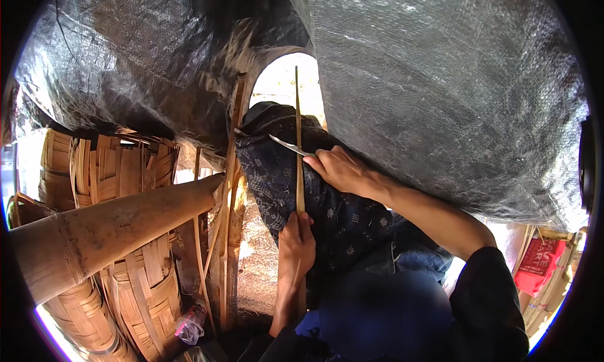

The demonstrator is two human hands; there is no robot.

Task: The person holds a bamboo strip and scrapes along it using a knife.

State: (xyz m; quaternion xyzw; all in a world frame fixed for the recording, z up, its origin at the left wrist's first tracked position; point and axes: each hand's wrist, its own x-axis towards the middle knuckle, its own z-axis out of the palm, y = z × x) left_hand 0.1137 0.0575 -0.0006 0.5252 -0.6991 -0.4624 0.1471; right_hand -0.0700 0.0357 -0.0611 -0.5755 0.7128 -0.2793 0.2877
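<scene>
Left hand (296, 243) closed round the lower part of a long, thin, yellowish bamboo strip (300, 184), thumb uppermost; strip runs upright over dark blue, pale-patterned cloth (270, 173). Right hand (341, 170), beside the strip, gripping a slim knife with a narrow silvery blade (284, 144), which crosses the strip; cannot tell whether its edge bites. To the left, a thick, brown, round bamboo pole (135, 222) slants before tan woven-bamboo baskets (123, 170).
</scene>
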